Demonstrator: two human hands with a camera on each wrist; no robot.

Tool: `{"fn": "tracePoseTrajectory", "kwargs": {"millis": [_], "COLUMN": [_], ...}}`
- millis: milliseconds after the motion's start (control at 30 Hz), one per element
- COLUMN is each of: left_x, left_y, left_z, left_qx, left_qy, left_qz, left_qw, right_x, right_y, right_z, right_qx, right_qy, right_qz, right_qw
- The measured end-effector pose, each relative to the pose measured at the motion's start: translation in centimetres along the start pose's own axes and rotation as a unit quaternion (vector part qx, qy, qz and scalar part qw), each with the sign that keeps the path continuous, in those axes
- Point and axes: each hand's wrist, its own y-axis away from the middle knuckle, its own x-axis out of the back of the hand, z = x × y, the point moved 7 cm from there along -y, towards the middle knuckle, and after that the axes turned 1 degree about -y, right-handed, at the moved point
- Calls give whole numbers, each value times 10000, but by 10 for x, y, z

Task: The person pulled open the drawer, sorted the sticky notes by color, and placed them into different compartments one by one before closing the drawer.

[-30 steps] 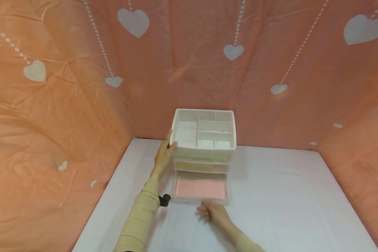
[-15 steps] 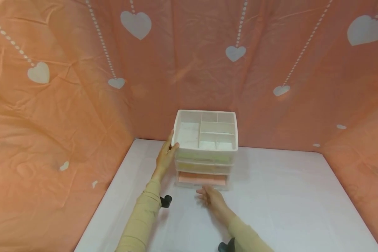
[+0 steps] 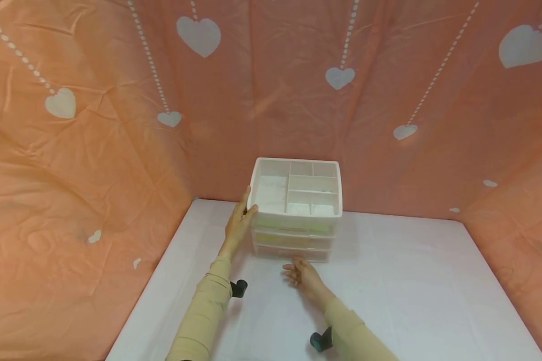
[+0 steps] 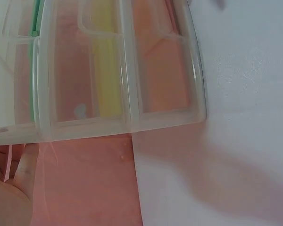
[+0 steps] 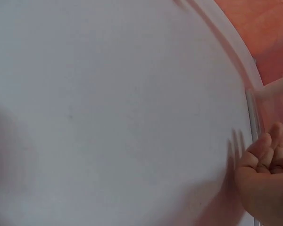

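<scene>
A small white plastic drawer unit (image 3: 294,216) with a divided open tray on top stands on the table. Below the tray are clear drawers with green, yellow and pink-orange contents, and the bottom drawer (image 3: 271,252) sits in line with the others. My left hand (image 3: 238,223) steadies the unit's left side, thumb at the front corner; straight fingers (image 4: 26,172) lie against that side in the left wrist view. My right hand (image 3: 309,283) is at the bottom drawer's front, fingertips right at it and the other fingers loosely bent.
A white-covered table (image 3: 402,281) spreads around the unit. Pink-orange cloth (image 3: 293,100) with white hearts hangs behind it and at both sides. Black wrist mounts (image 3: 238,289) show beside the sleeves.
The bottom drawer, pulled well out a second ago, has slid back into the unit with my right hand following it forward. My left hand has stayed on the unit's side.
</scene>
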Motion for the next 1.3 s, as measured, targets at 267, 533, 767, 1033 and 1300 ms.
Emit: {"fn": "tracePoseTrajectory", "kwargs": {"millis": [267, 533, 767, 1033, 1300], "left_x": [-1, -5, 2, 14, 10], "left_y": [4, 13, 44, 67, 71], "left_z": [1, -2, -22, -68, -86], "left_qx": [94, 141, -308, -874, -1146], "left_qy": [209, 14, -1752, -3081, -3793], "left_qz": [-76, -620, -1329, -1095, -1246], "left_qw": [9997, 9980, 9750, 9410, 9097], "right_x": [3, 22, 92, 164, 189], "right_y": [1, 41, 95, 125, 133], "right_z": [-5, -66, -124, -116, -111], "right_qx": [-126, 1000, 2124, 1872, 2207], "right_qy": [540, 2372, 3807, 5770, 6814], "right_qz": [-190, -372, 627, 1072, 1564], "right_qw": [9983, 9656, 8978, 7878, 6801]}}
